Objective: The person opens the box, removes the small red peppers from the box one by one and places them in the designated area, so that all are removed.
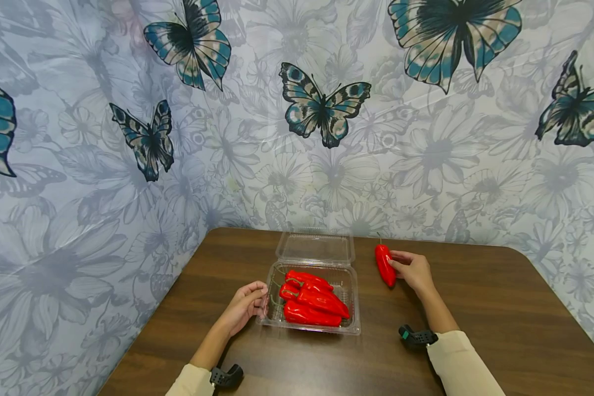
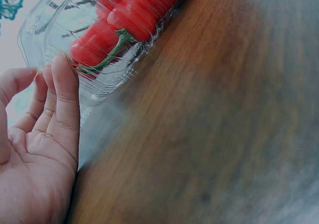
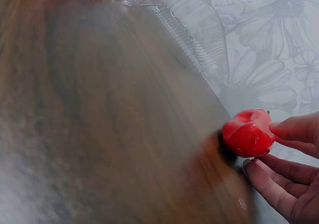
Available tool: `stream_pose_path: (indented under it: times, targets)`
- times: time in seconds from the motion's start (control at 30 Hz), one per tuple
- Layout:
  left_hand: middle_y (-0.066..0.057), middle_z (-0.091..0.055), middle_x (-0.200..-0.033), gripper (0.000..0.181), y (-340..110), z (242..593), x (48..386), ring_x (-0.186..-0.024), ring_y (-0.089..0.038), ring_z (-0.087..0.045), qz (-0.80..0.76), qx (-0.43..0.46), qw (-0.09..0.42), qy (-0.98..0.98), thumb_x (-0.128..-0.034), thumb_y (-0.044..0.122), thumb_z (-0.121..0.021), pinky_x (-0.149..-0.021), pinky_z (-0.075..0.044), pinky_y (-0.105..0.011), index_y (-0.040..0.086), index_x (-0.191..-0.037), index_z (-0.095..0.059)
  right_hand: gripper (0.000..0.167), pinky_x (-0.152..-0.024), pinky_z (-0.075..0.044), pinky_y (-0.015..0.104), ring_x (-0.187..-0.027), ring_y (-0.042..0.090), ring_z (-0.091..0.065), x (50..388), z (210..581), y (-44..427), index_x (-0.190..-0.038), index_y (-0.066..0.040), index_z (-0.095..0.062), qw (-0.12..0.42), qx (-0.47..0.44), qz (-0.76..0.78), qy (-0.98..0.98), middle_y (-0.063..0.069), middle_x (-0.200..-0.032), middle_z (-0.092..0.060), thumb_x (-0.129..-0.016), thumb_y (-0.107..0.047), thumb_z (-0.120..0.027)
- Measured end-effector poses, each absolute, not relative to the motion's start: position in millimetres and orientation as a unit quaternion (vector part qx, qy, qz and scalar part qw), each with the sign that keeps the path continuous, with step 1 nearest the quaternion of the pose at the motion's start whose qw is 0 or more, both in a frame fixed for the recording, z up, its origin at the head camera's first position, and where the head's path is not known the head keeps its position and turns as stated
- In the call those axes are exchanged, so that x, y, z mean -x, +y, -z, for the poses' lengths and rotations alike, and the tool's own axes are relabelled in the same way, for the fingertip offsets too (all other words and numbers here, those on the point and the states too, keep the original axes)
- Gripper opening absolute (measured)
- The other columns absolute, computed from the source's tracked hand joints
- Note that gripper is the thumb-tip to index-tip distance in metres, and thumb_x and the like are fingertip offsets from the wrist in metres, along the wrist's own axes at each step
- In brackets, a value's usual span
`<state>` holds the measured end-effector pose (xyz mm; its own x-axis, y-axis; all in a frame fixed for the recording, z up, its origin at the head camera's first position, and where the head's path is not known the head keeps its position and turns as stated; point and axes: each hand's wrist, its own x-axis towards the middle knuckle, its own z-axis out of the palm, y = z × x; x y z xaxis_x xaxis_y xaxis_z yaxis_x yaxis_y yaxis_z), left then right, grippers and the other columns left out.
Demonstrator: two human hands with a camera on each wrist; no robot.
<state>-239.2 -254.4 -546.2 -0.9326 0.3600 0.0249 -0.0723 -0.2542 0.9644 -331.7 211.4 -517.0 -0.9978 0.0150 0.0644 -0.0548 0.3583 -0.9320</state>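
Observation:
A clear plastic clamshell container [image 1: 309, 330] lies on the table with its lid [image 1: 317, 247] folded back. Several red peppers [image 1: 322, 301] with green stems are heaped inside it. My left hand [image 1: 245, 305] pinches the container's left rim between thumb and fingers; the left wrist view shows the fingertips on the clear edge beside a green stem [image 2: 117, 50]. To the right of the container, my right hand [image 1: 413, 270] holds a single red pepper [image 1: 385, 265] by its right side, its stem pointing away. In the right wrist view this pepper's blunt end [image 3: 247, 137] is close to the tabletop; contact is hard to tell.
The brown wooden table [image 1: 475, 308] stretches around the container, its back edge close to a wall covering [image 1: 257, 181] printed with flowers and teal butterflies. Black bands [image 1: 418, 336] sit at both wrists, near cream sleeves.

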Motion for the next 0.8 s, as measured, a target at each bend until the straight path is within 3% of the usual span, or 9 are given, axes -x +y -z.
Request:
stream_pose_path:
  times: [0.27,0.53,0.8]
  targets:
    - [0.0,-0.059,-0.077,0.011,-254,546,238,-0.063,-0.013,-0.063,-0.783,-0.121,0.137,0.595,-0.107,0.009,-0.047,-0.056,-0.055,-0.024,0.008,-0.103,-0.057,0.039,-0.072,-0.062,0.032,-0.09,0.004,-0.067,329,505,216,-0.132,0.006,-0.062,0.05,-0.01,-0.57,-0.82,0.028,-0.129,-0.063,-0.097,-0.011,-0.068]
    - [0.0,-0.059,-0.078,0.013,-257,550,237,-0.064,-0.013,-0.063,-0.776,-0.132,0.141,0.6,-0.1076,0.008,-0.045,-0.057,-0.056,-0.024,0.007,-0.103,-0.057,0.039,-0.071,-0.06,0.024,-0.087,-0.008,-0.063,321,483,214,-0.129,0.006,-0.064,0.088,-0.022,-0.574,-0.814,0.027,-0.127,-0.065,-0.098,-0.016,-0.07]
    - [0.001,-0.06,-0.078,0.014,-255,547,239,-0.064,-0.012,-0.064,-0.778,-0.131,0.141,0.598,-0.1078,0.008,-0.044,-0.057,-0.056,-0.024,0.009,-0.103,-0.057,0.037,-0.075,-0.061,0.031,-0.092,-0.001,-0.067,313,455,203,-0.127,0.001,-0.068,0.103,-0.061,-0.571,-0.812,0.025,-0.124,-0.067,-0.097,-0.02,-0.071]
